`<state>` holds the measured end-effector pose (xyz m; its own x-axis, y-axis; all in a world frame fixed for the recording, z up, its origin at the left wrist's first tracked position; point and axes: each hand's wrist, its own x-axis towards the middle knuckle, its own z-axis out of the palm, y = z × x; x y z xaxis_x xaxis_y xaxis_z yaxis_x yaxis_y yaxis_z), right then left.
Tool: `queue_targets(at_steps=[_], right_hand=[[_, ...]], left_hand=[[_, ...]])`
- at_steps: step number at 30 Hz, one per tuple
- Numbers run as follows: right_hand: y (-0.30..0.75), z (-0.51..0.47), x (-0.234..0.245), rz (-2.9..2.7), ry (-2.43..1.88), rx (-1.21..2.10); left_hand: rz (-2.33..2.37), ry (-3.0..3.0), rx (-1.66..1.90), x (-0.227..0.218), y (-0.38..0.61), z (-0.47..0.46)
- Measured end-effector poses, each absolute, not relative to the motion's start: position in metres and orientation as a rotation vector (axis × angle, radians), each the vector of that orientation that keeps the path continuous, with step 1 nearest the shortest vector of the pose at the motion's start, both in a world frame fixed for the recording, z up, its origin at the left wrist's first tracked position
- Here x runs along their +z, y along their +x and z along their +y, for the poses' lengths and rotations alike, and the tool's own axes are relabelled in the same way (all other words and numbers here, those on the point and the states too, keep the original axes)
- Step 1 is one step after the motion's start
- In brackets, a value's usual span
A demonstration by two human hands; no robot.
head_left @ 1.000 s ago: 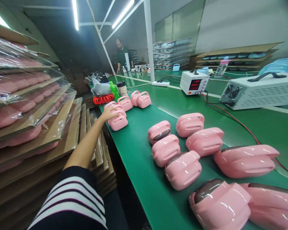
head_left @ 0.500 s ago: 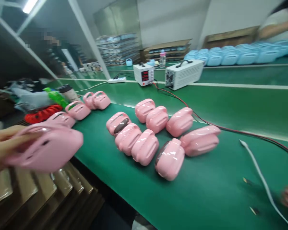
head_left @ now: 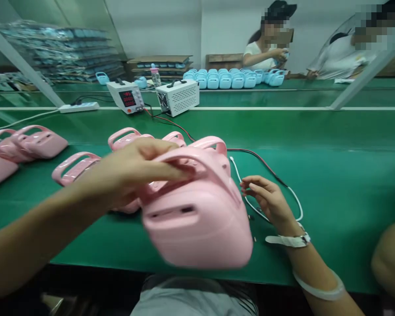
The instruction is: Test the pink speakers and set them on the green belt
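Observation:
My left hand (head_left: 134, 171) is closed around the handle of a glossy pink plastic device (head_left: 200, 232), held up over the front of the green bench. The device has a rounded body and a slot with small ports facing me. To its right my right hand (head_left: 265, 199) is empty, its fingers curved and apart. A white cable (head_left: 234, 169) with a plug tip passes close by those fingers. More pink handled devices (head_left: 75, 169) stand behind the held one and are partly hidden by my left arm.
Several pink devices (head_left: 42, 142) sit at the left. A power supply (head_left: 127, 96) with red digits and a white vented box (head_left: 179, 96) stand behind, joined to a red-black wire (head_left: 256, 156). Across the bench are rows of light-blue devices (head_left: 225, 80) and two people.
My left hand has brought the pink device from the far left to in front of me. The view has swung right, and my right hand shows more fully beside the white cable.

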<state>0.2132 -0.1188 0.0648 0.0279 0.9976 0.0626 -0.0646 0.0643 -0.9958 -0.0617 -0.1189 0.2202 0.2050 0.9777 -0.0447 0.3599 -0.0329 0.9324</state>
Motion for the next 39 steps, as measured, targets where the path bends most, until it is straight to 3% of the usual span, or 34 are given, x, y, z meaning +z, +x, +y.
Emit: queue_targets(at_steps=[3,10,18,23,31,39], right_hand=[[0.222,-0.112,0.061,-1.185,-1.225,1.100],[0.229,-0.119,0.062,-1.573,-1.408,0.962],[0.219,-0.124,0.063,-2.207,-1.699,0.774],[0.221,-0.139,0.072,-1.879,-1.554,0.900],[0.179,-0.209,0.092,-1.020,-1.380,1.635],[0.166,-0.224,0.083,-0.662,-1.271,1.690]], left_hand=[[1.137,1.636,0.667,0.207,-0.022,-0.105],[1.388,1.842,0.620,0.160,-0.003,-0.100],[1.465,1.871,0.807,0.132,-0.011,-0.125],[1.499,1.848,0.945,0.128,-0.016,-0.166],[1.350,1.637,0.735,0.129,-0.031,-0.228],[1.007,1.567,0.885,0.092,-0.032,-0.201]])
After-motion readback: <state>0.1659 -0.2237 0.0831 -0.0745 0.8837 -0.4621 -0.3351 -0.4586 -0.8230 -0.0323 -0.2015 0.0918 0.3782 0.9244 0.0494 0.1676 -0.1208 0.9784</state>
